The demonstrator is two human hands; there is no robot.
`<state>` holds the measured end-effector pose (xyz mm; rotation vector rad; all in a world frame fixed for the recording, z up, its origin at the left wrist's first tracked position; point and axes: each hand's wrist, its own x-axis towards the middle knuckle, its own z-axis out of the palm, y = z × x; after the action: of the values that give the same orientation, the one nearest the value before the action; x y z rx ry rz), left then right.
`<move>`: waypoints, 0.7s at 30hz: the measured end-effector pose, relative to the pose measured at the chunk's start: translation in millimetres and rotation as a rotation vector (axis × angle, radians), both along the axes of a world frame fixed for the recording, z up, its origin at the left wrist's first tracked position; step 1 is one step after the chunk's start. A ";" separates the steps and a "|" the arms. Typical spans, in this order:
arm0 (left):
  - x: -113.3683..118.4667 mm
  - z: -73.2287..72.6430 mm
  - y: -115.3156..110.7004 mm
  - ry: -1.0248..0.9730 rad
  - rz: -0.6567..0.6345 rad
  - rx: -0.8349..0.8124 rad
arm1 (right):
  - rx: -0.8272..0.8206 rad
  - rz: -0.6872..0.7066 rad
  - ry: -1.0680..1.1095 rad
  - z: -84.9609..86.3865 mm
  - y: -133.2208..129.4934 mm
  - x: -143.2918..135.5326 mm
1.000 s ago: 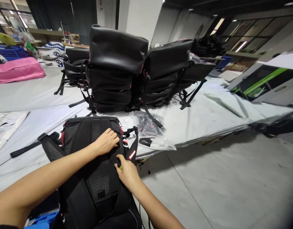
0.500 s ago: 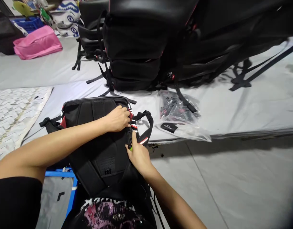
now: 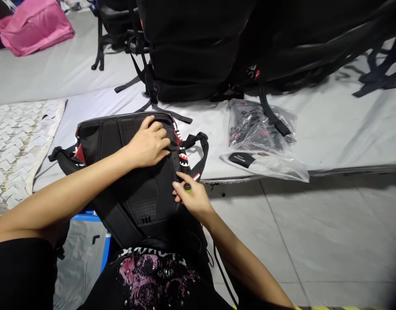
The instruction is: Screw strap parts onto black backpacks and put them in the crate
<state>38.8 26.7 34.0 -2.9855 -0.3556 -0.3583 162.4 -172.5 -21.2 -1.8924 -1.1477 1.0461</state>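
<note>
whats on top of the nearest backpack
The left hand rests on the backpack; the right hand, holding a small green object, is at its edge. Fabric beneath them is hidden.

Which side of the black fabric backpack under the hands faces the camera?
Back panel: the black fabric backpack shows perforated padding and a shoulder strap, left hand on top.

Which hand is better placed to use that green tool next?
Probably the right hand: it holds the tool. The left hand rests on the backpack, apart from the tool.
</note>
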 end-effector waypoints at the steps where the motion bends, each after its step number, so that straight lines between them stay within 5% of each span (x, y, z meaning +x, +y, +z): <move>1: 1.1 -2.8 -8.7 0.011 -0.022 -0.019 | 0.089 -0.058 0.110 3.3 -1.9 4.7; 6: 1.6 -21.1 -40.6 -0.024 0.033 -0.127 | 0.292 -0.200 0.169 29.2 -3.8 23.4; 10: -6.7 -35.0 -39.9 -0.080 0.030 -0.283 | 0.491 -0.307 0.296 38.0 10.4 20.3; 14: -18.8 -48.3 -30.7 -0.182 -0.017 -0.467 | 0.425 -0.397 0.201 24.7 22.9 12.6; 17: -25.6 -61.7 -29.3 -0.255 -0.016 -0.454 | 0.374 -0.501 0.155 9.1 24.0 9.5; 21: -28.5 -74.6 -32.1 -0.315 -0.017 -0.436 | 0.351 -0.474 0.118 -3.5 24.1 4.4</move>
<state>10.2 -5.4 -40.6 -3.3531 -0.4938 -0.8598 166.9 -148.4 -24.7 -1.6786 -0.7071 0.6357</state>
